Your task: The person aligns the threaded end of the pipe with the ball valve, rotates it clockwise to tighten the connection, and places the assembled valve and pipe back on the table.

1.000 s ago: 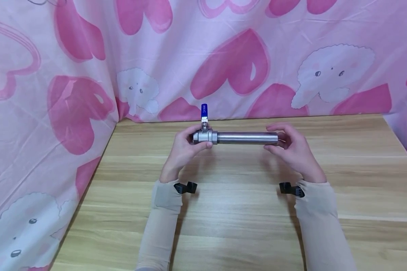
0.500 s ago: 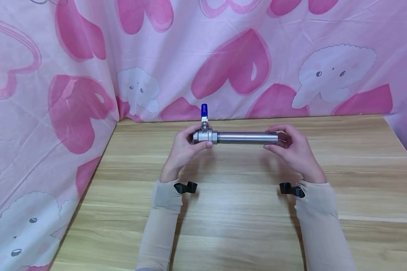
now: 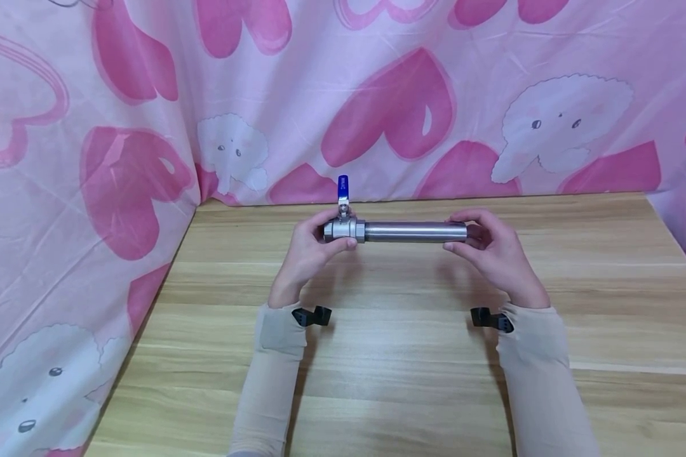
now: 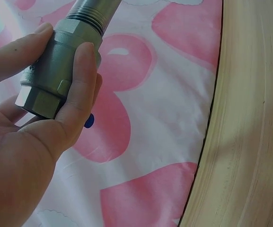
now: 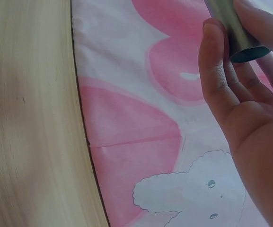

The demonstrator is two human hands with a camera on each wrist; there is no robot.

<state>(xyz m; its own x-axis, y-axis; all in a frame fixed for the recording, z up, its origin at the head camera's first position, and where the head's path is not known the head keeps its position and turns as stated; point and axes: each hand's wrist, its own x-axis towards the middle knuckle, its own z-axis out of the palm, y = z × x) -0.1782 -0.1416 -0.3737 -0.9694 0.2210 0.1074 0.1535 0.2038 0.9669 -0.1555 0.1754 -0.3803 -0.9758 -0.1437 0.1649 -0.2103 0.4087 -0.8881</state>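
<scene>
A silver ball valve (image 3: 340,229) with a blue lever handle (image 3: 343,188) is joined to a straight steel pipe (image 3: 411,231). My left hand (image 3: 305,257) grips the valve body, thumb on the near side. In the left wrist view, some thread (image 4: 87,17) shows where the pipe meets the valve (image 4: 56,64), and the blue handle is mostly hidden by fingers. My right hand (image 3: 503,257) holds the pipe's far right end between thumb and fingers. That end of the pipe (image 5: 235,30) looks hollow in the right wrist view. The pipe lies level, apparently raised over the table.
Beneath the hands is a wood-grain table (image 3: 400,368). A pink curtain (image 3: 297,95) with hearts and white animal heads hangs along its back and left edges. Black wrist mounts (image 3: 314,316) stick out from the sleeves.
The valve and pipe have shifted very slightly left in the head view. Both hands keep their hold, otherwise almost still.
</scene>
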